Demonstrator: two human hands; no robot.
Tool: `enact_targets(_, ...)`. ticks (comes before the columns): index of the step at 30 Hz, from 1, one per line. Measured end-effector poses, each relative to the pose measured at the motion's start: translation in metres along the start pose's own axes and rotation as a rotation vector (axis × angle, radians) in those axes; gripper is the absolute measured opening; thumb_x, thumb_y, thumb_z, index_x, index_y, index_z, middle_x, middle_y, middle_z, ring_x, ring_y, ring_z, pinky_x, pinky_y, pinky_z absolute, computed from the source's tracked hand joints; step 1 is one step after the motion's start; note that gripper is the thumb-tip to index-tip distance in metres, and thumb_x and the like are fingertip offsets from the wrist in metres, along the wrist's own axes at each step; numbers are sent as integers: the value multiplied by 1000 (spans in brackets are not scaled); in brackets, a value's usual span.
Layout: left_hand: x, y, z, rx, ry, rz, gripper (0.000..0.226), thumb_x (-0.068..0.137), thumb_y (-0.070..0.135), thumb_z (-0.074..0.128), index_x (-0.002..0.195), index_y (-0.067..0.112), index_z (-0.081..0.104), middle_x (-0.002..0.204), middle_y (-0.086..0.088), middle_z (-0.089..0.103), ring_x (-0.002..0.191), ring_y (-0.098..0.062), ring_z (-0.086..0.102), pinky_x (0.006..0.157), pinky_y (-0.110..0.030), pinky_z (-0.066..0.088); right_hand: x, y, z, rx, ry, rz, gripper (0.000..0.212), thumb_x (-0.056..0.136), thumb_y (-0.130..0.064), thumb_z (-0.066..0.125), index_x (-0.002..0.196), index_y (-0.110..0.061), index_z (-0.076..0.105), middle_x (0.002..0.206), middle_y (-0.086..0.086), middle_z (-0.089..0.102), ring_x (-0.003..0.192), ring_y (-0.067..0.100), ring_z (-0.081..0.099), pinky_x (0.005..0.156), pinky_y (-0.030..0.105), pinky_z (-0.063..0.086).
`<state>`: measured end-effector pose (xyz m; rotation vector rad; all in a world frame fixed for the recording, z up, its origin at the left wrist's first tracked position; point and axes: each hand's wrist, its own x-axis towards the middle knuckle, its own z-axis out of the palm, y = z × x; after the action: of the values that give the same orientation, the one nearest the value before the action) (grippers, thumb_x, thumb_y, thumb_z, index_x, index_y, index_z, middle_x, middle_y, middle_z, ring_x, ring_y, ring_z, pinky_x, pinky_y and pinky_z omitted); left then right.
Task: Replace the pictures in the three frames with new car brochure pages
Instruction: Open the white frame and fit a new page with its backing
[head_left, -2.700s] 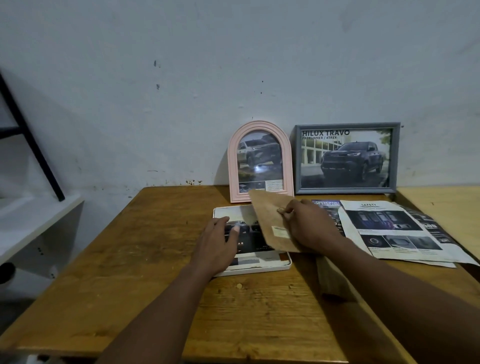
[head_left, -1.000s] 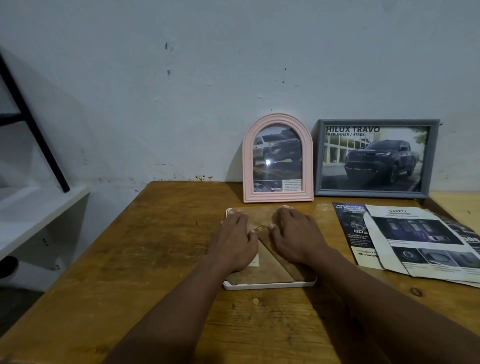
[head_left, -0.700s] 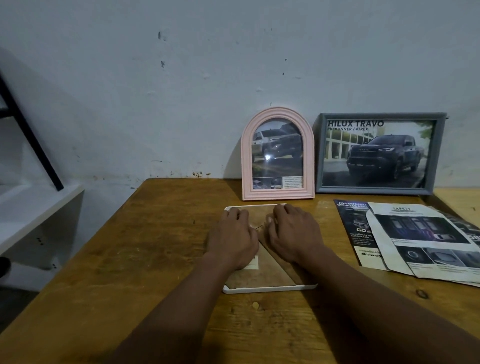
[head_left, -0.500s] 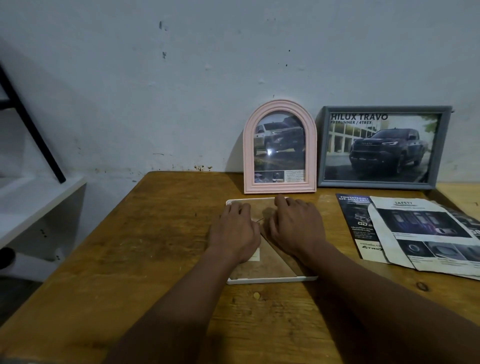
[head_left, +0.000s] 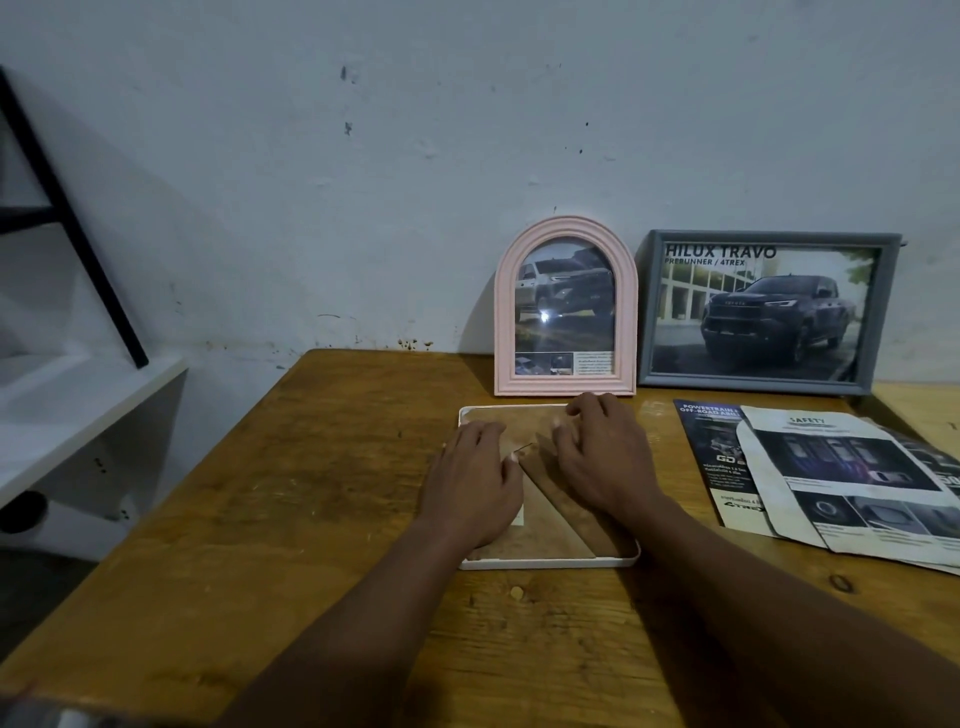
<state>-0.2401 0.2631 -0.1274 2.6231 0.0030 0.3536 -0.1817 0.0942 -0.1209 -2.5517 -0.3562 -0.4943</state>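
A white frame (head_left: 550, 563) lies face down on the wooden table, its brown backing board (head_left: 550, 535) on top. My left hand (head_left: 475, 486) rests flat on the board's left half, fingers spread. My right hand (head_left: 605, 460) presses on the board's right half, fingertips near the frame's far edge. A pink arched frame (head_left: 565, 306) and a grey frame (head_left: 763, 310), each showing a truck picture, lean against the wall behind. Loose car brochure pages (head_left: 841, 483) lie to the right.
The wooden table (head_left: 291, 509) has a bare left half and front. A white shelf (head_left: 67, 415) with a black slanted bar stands to the left. A second, lighter table edge (head_left: 924, 410) adjoins at far right.
The backing board, held tilted over the frame at first, now lies flat in it. Both hands came down on it, and the fingers have shifted toward the far edge.
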Motion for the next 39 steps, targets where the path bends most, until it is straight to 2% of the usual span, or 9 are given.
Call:
enact_targets(7,-4,2,-3,-85,53,-3,43,103,34,50,144,20,50,144,2,51,130,-14,47,107,-35,46,-14,14,-15,8,-45,177,38,97,-54,41,118,-25,52,104,0,67,103,20,58,89,43,47)
enact_targets(12,-2,8,-3,-175,65,-53,42,102,37,51,143,25,50,142,4,53,125,-14,52,102,-40,52,-14,-3,-34,432,-93,375,22,96,-43,55,113,-29,55,94,-4,64,85,14,63,81,43,56)
enact_targets(19,4,49,-9,-532,-89,-171,63,99,66,34,156,48,14,164,1,32,147,-29,35,114,-58,38,-5,-1,-93,587,102,274,9,96,-21,59,93,-25,66,90,-6,66,84,8,61,67,24,47)
enact_targets(24,8,95,-13,-665,-247,-202,70,91,82,23,154,57,9,166,2,29,150,-34,30,118,-63,29,7,2,-143,581,122,184,15,98,-17,57,102,-15,71,93,-2,69,87,12,65,76,29,53)
enact_targets(27,17,108,-25,-737,-261,-181,94,70,101,19,153,58,13,167,3,26,150,-33,30,117,-64,28,8,-2,-154,615,66,168,16,98,-16,55,106,-14,69,97,2,69,87,18,67,73,31,55)
enact_targets(30,23,115,-52,-804,-191,-122,75,90,83,25,155,45,25,165,0,30,144,-30,40,113,-61,37,7,-17,-154,685,27,153,15,99,-15,54,104,-18,69,99,4,70,84,19,69,72,34,58)
enact_targets(33,26,113,-81,-792,-101,-54,34,105,61,29,128,42,43,144,-2,50,121,-20,52,102,-50,47,8,-40,-145,758,-11,132,17,100,-16,53,109,-17,67,100,3,71,85,18,71,72,33,59)
enact_targets(35,26,107,-97,-760,-63,-43,38,103,62,33,130,40,48,138,0,55,118,-22,57,100,-49,51,8,-55,-136,753,-53,101,20,101,-18,53,116,-17,66,103,2,71,84,14,72,73,32,60)
enact_targets(39,18,86,-114,-604,12,-77,48,103,52,47,147,33,45,154,-1,47,131,-26,52,106,-43,47,6,-66,-116,674,-101,45,22,98,-22,55,117,-21,66,104,-3,72,89,10,70,82,39,59)
